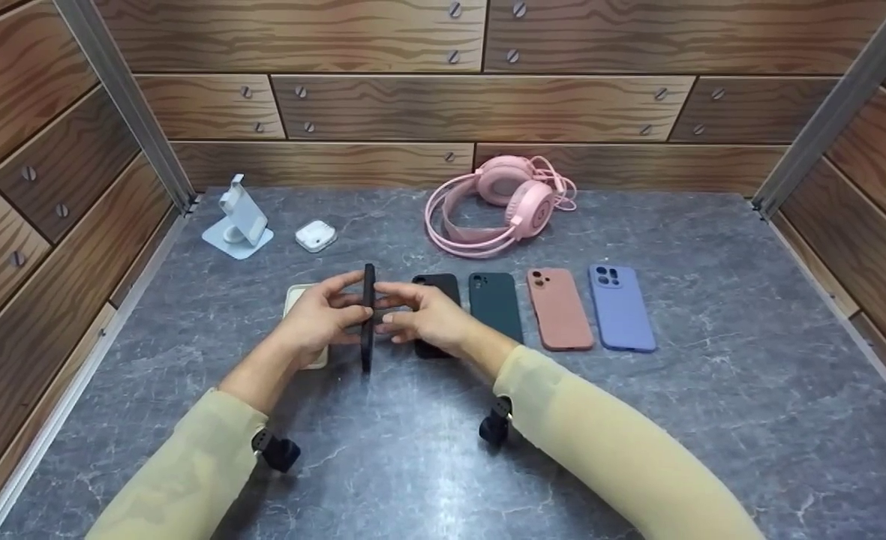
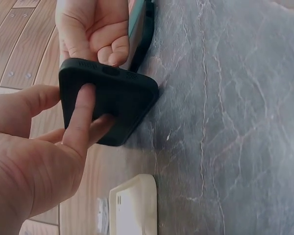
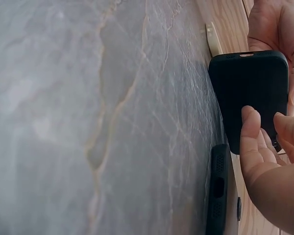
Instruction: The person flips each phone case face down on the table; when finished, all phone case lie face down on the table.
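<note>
A black phone case (image 1: 368, 337) stands on edge between my two hands, its narrow side toward the head camera. My left hand (image 1: 321, 319) grips it from the left; in the left wrist view, a fingertip presses on its inner face (image 2: 122, 98) while another finger meets its far edge. On the other side, my right hand (image 1: 435, 315) has its loosely bent fingertips at the flat back (image 3: 245, 78). A cream phone case (image 2: 132, 205) lies under the left hand. Partly covered by the right hand is a second black phone case (image 1: 443, 283) on the table.
Right of the hands lie a dark green phone case (image 1: 497, 307), a pink phone case (image 1: 563, 315) and a periwinkle phone case (image 1: 624, 315). Behind are a white folding stand (image 1: 244, 217), a small white case (image 1: 316, 235) and pink headphones (image 1: 529, 210). Wood-patterned panels (image 1: 480, 109) surround the table.
</note>
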The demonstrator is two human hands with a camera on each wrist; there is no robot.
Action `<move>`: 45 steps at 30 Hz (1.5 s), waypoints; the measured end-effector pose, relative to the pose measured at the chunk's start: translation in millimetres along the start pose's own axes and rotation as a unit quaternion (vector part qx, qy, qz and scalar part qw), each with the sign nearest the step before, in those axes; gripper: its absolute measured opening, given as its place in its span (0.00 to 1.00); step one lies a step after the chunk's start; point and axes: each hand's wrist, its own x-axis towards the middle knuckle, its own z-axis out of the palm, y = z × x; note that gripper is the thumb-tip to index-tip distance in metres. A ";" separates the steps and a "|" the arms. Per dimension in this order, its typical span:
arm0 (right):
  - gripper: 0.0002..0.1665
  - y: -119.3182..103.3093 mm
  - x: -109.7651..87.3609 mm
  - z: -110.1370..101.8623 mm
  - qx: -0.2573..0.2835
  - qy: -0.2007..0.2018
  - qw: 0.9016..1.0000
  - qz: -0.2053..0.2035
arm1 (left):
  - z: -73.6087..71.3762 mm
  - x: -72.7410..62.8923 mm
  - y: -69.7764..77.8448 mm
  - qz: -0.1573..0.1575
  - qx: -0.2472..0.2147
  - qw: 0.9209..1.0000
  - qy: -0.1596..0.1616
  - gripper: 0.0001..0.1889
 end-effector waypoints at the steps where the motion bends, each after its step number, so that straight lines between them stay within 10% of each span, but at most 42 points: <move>1: 0.35 -0.1 0.1 0.1 -0.004 0.001 1.000 0.000 | -0.7 -0.5 0.0 0.004 -0.001 1.000 0.002 0.37; 45: 0.44 -1.1 4.4 -3.5 -0.034 0.097 0.995 0.000 | -18.1 -1.2 -13.5 0.057 -0.102 0.993 0.032 0.40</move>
